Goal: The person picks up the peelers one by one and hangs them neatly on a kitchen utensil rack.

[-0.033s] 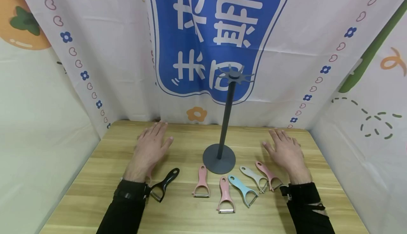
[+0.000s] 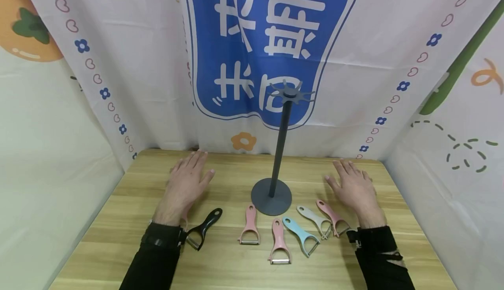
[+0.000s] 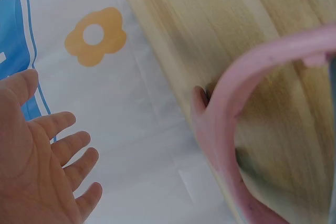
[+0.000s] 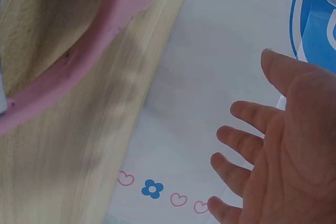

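My left hand (image 2: 185, 185), fingers extended and palm down, is over the table's left side. Below its wrist a pink peeler (image 3: 227, 124) is mostly hidden in the head view, and a black peeler (image 2: 210, 222) lies just right of it. My right hand (image 2: 354, 189) is over the right side, fingers extended and holding nothing. Close to that wrist lies another pink peeler (image 2: 327, 210), beside a white peeler (image 2: 310, 214). Between the hands are a light-blue peeler (image 2: 295, 227) and two more pink peelers, one left (image 2: 250, 220) and one nearer the front (image 2: 278, 233).
A dark grey stand rises behind the peelers, with a round base (image 2: 261, 196), a slim pole (image 2: 281, 145) and a ring of hooks (image 2: 290, 93) on top. Printed white cloth (image 2: 157, 84) surrounds the wooden table (image 2: 220, 272) at the back and sides.
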A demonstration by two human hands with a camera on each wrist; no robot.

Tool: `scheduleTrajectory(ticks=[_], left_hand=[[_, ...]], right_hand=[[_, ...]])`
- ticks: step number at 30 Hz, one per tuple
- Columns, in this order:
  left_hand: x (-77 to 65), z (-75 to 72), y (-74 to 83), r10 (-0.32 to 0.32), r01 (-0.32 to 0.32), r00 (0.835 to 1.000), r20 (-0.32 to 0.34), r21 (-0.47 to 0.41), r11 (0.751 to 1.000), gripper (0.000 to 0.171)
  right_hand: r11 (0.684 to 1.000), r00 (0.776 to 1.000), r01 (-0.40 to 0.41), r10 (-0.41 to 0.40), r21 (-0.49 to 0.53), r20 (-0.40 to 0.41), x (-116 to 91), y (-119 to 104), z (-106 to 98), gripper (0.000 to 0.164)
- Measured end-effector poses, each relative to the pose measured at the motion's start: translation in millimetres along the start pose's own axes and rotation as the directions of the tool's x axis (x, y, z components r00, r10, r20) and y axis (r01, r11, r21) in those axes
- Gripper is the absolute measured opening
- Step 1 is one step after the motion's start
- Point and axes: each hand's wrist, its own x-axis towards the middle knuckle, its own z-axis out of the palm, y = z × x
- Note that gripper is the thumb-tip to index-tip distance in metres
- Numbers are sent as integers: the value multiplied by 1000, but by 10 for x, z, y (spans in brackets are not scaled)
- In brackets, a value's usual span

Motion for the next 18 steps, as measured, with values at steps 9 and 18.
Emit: scheduleTrajectory(ticks=[9,18], left_hand=[[3,18,36,-3,3,1000,28,-1,1000,76],[10,32,85,22,-22,1000,21,3,1000,76]], right_hand=[[1000,1000,3,-3,20,10,-9,2,-37,83],[962,969,23,-89,274,232,-50,-33,-117,62]])
